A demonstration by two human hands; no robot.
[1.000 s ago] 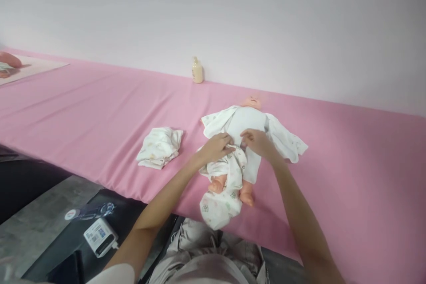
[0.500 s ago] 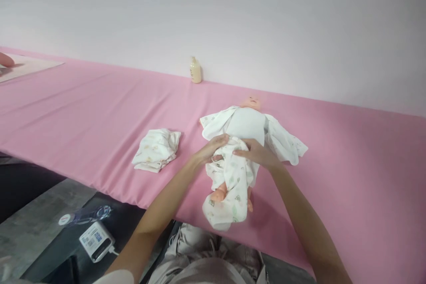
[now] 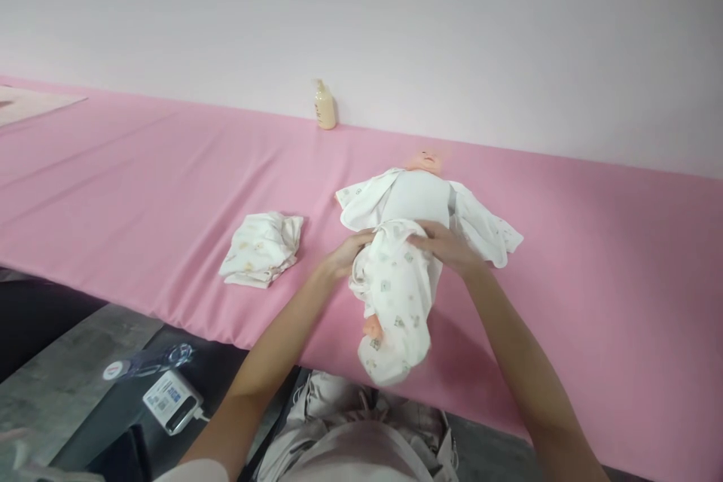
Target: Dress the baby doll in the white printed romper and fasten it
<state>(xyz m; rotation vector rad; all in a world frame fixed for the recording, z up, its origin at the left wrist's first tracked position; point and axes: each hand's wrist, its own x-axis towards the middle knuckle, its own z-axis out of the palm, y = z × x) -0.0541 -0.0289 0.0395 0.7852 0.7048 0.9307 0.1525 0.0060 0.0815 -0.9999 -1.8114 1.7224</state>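
A baby doll (image 3: 425, 161) lies on its back, its feet toward me, with a white printed baby top (image 3: 483, 222) spread open at both sides of its white torso. A white printed baby garment (image 3: 398, 290) is bunched over its hips and hangs down over its legs. One foot (image 3: 373, 327) shows beside the cloth. My left hand (image 3: 351, 252) is closed on the garment's upper left edge, its fingertips partly hidden behind the cloth. On the other side, my right hand (image 3: 443, 245) pinches the upper right edge near the doll's waist.
A folded white printed cloth (image 3: 263, 250) lies left of the doll on the pink table cover (image 3: 169, 188). A cream pump bottle (image 3: 324, 105) stands against the wall. Below the table edge are a clear bottle (image 3: 147, 363), a white device (image 3: 172, 401) and a dark phone (image 3: 121, 458).
The garment has been spread wider and smoother over the doll's legs, covering more of them; the far foot is now hidden. My hands stay at its upper edge. The view has tilted down slightly.
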